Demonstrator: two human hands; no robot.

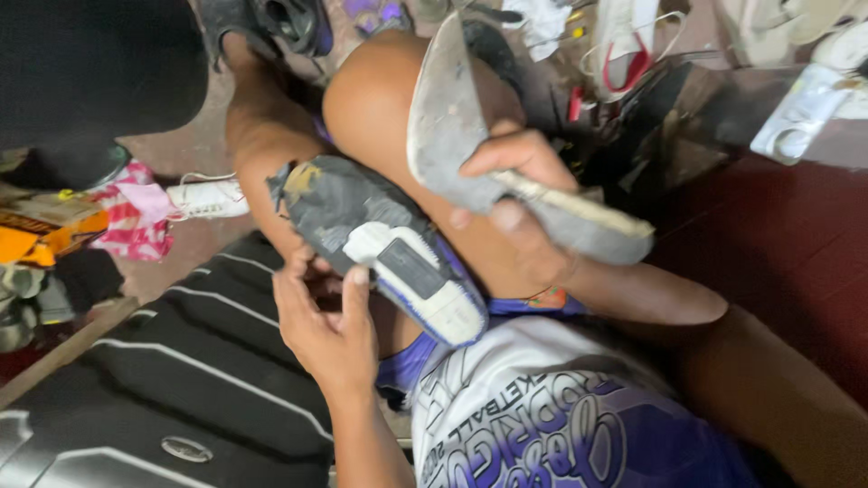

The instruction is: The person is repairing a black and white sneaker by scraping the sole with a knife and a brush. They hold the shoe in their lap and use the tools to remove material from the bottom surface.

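My right hand is clamped around a worn, detached grey shoe sole, raised over my knee so its underside faces me. My left hand, fingers curled around its heel, steadies the sole-less blue-and-white shoe on my lap, bottom up and near.

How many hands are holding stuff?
2. The left hand holds the dark sneaker with a white and purple heel on the lap. The right hand lifts a detached grey rubber shoe sole over the knee. No other hands show.
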